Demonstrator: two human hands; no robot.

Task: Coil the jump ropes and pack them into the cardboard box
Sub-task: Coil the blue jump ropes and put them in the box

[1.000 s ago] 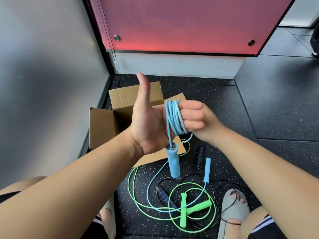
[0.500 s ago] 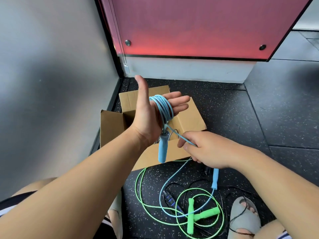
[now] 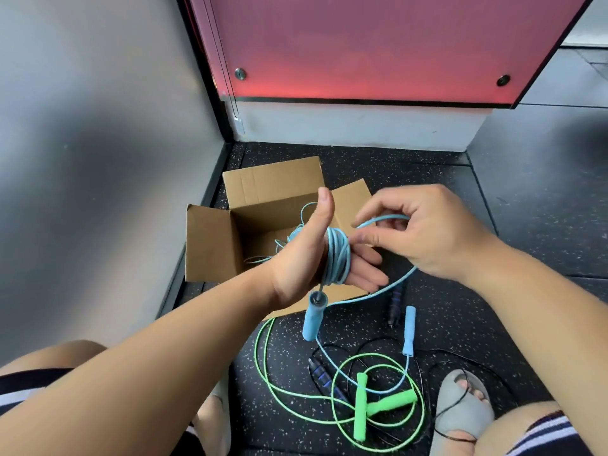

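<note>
Left grip (image 3: pixel 306 268) stands flat-fingered, thumb up, with the blue jump rope (image 3: pixel 337 258) wound round its palm. The right grip (image 3: pixel 424 238) pinches the free strand just beside the coil.

Nearest me, the rope's loose tail lies across the loops of the green jump rope (image 3: pixel 360 411) and beside the black jump rope (image 3: pixel 324 380), close to a sandalled foot (image 3: pixel 460 413). I judge that pulling in more slack could drag or snag those cords, and the far blue handle (image 3: pixel 409 330) may catch in them.

One blue handle (image 3: pixel 312 319) dangles under the palm. Its swing, with the fingers held straight, could let turns slide off.

Beyond the hands, the cardboard box (image 3: pixel 210 245) sits open by the floor's (image 3: pixel 444 179) far-left corner, against the grey wall (image 3: pixel 98 159). Some pale-blue cord seems to lie inside, half hidden behind the left grip. The raised flaps narrow the way in.
</note>
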